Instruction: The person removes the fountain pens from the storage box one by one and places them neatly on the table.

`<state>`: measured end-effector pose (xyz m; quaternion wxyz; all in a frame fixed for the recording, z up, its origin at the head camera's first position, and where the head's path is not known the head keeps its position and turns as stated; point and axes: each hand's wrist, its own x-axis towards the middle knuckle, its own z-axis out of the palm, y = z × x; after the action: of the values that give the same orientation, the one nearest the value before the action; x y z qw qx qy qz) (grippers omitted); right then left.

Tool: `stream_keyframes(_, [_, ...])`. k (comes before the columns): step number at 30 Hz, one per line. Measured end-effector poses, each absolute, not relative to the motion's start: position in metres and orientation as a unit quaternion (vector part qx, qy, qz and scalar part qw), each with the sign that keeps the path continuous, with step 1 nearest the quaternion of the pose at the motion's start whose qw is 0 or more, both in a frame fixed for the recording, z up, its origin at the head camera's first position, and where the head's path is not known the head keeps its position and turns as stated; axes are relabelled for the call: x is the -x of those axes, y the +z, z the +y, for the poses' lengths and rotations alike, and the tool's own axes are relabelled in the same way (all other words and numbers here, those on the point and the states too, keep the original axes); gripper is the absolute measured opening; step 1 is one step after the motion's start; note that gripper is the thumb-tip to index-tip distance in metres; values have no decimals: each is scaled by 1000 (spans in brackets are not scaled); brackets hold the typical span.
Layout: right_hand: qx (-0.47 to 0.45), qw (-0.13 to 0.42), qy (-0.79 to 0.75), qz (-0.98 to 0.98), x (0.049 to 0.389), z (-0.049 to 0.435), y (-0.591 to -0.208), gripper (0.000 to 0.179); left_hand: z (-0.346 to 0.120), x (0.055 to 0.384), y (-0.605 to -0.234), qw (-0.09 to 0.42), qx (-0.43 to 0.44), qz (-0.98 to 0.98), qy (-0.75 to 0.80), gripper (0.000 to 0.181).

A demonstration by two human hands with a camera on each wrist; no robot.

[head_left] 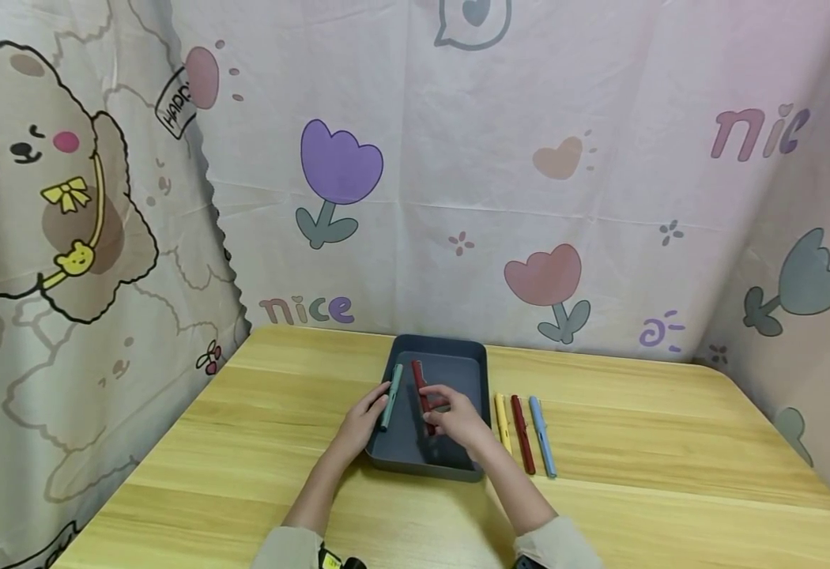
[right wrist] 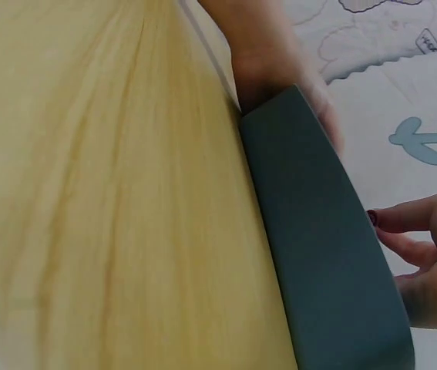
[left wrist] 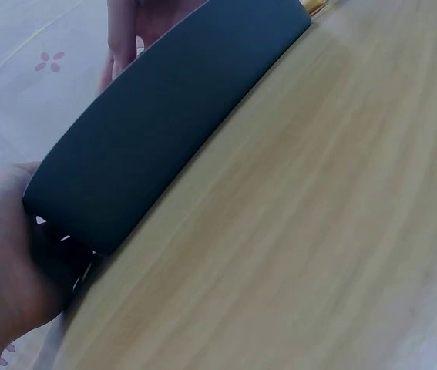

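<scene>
A dark grey tray [head_left: 429, 472] lies on the table. At its left side my left hand [head_left: 360, 424] holds the wall, thumb over the rim and touching or very near a teal pen [head_left: 392, 395]. That pen lies lengthwise along the tray's left side. Over the tray's middle, my right hand [head_left: 458, 419] pinches a dark red pen [head_left: 418, 375] between thumb and fingers; its lower part is partly covered by them. In the right wrist view only a dark red end [right wrist: 372, 217] of it shows above the tray wall [right wrist: 318, 231].
Right of the tray, a yellow pen [head_left: 503, 419], another red pen [head_left: 522, 435] and a light blue pen [head_left: 543, 436] lie side by side on the wooden table [head_left: 657, 458]. A printed cloth [head_left: 443, 182] hangs behind the table and along its sides.
</scene>
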<state>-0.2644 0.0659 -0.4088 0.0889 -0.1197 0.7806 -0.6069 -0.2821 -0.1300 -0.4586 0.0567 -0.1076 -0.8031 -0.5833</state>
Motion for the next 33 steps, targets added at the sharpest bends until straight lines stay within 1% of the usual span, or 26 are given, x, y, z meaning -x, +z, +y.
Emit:
stream_keyframes(15, [133, 74, -599, 786, 249, 91, -398, 38, -130, 283, -459, 43, 108, -804, -583, 44])
stream_keyframes(23, [117, 49, -588, 799, 241, 106, -392, 38, -130, 281, -456, 45, 106, -807, -580, 42])
stream_keyframes(33, [105, 35, -602, 791, 230, 126, -389, 39, -129, 282, -458, 49, 105, -809, -576, 42])
